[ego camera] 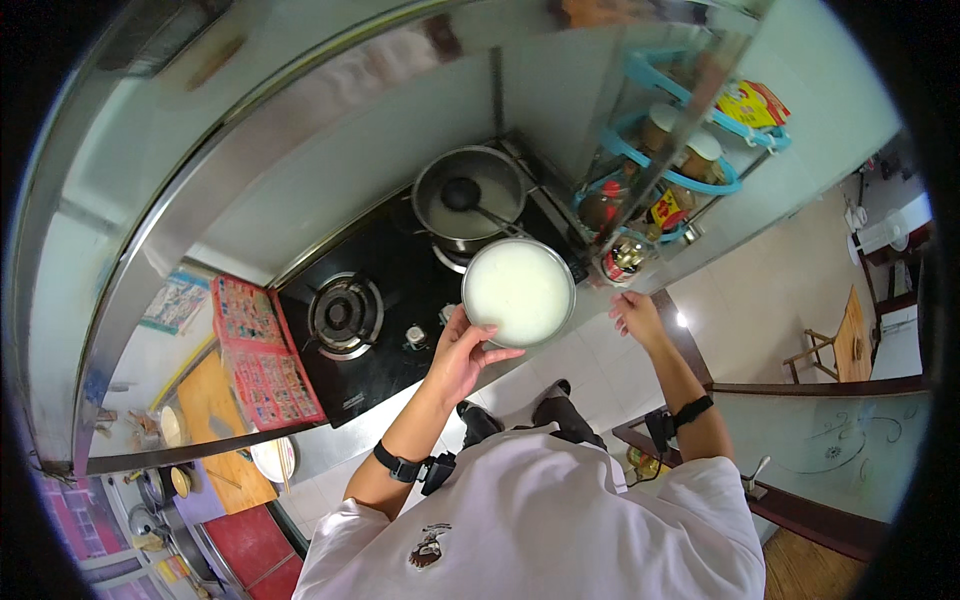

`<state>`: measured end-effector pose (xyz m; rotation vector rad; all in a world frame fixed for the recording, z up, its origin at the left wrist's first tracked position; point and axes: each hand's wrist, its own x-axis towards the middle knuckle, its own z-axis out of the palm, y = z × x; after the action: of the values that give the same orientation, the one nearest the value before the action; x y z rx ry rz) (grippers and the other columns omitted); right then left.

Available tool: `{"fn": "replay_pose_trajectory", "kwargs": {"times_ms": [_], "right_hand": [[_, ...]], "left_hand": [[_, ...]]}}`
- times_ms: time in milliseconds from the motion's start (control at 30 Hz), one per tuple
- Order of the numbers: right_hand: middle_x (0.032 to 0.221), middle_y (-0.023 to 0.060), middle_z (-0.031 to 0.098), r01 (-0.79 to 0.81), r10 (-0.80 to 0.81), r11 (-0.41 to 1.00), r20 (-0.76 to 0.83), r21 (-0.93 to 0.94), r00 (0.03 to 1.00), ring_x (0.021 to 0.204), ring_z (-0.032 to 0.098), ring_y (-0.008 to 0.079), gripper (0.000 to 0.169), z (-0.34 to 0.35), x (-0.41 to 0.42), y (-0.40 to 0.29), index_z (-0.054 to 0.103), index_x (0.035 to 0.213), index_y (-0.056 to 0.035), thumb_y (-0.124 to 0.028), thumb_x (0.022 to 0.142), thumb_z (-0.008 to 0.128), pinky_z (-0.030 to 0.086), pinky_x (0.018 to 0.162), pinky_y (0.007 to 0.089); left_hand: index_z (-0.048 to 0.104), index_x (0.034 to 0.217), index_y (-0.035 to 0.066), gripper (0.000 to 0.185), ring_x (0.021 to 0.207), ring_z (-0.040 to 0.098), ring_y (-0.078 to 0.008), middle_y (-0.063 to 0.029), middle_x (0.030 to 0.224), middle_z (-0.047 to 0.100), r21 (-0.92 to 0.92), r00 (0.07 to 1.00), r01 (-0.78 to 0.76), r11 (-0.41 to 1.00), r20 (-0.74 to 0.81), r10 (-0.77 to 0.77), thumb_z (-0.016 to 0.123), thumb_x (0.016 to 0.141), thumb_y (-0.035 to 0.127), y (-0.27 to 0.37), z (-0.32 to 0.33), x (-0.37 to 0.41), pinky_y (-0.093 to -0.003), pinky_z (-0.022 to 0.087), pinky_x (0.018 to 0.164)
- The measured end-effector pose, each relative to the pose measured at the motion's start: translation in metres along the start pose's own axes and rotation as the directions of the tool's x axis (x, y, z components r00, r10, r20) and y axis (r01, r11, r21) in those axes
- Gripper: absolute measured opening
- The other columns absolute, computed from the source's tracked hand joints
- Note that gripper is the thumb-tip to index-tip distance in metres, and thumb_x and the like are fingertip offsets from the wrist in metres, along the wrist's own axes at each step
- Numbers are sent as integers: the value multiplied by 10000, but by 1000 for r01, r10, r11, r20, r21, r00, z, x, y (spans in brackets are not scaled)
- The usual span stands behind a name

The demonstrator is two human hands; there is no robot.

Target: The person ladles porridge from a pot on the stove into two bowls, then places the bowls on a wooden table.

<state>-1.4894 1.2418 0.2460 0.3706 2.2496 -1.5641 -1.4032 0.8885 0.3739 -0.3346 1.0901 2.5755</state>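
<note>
My left hand (465, 356) grips the near rim of a round metal bowl (574, 296), thumb over the edge. A pale, milky-white liquid (517, 292) fills the bowl close to its rim. Just beyond it, a deep metal pot (427, 184) sits over the far right burner, the bowl covering part of its near side. A ladle with a dark head (460, 194) rests in the pot, where some cloudy contents show at the bottom. My right hand (636, 319) is apart from the bowl on the right, fingers loosely curled and nothing visible in them.
The black glass gas cooktop (390, 375) has a second burner (337, 311) at left, beside a red patterned folding panel (262, 360). A blue-tiered rack (675, 172) of jars and bottles stands right. Chopsticks (283, 461) lie across a white plate (264, 459).
</note>
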Motion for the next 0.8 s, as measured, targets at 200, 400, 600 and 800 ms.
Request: {"fn": "replay_pose_trajectory", "kwargs": {"times_ms": [200,400,600,800], "right_hand": [[734,80,649,-134,154,927,30,-350,988,534,613,166,320,-92,-18,116,641,970,28,-273,992,535,516,472,315],[795,123,687,-308,340,903,60,-300,939,626,671,220,392,-172,-41,216,641,1018,56,-323,996,540,551,545,357],[849,129,702,-467,462,883,-99,-42,882,663,682,220,424,-251,-71,271,635,1078,54,-351,1004,534,563,574,371],[830,126,700,-399,479,869,-295,291,827,639,675,201,388,-324,-94,293,628,1085,52,-317,1010,536,565,549,350]], "left_hand": [[428,1318,35,461,1182,593,-315,-145,1301,513,68,994,97,993,48,-100,570,880,17,-60,80,34,-543,591,904],[436,1328,40,474,1171,601,-326,-155,1288,537,151,965,196,969,146,-218,571,875,8,-136,157,98,-553,606,865],[417,1366,58,515,1153,610,-329,-148,1287,549,224,879,292,930,321,-353,566,875,12,-214,242,177,-549,607,860],[404,1350,45,499,1168,599,-326,-156,1274,561,387,703,389,836,462,-541,567,879,38,-300,357,258,-562,576,901]]}}
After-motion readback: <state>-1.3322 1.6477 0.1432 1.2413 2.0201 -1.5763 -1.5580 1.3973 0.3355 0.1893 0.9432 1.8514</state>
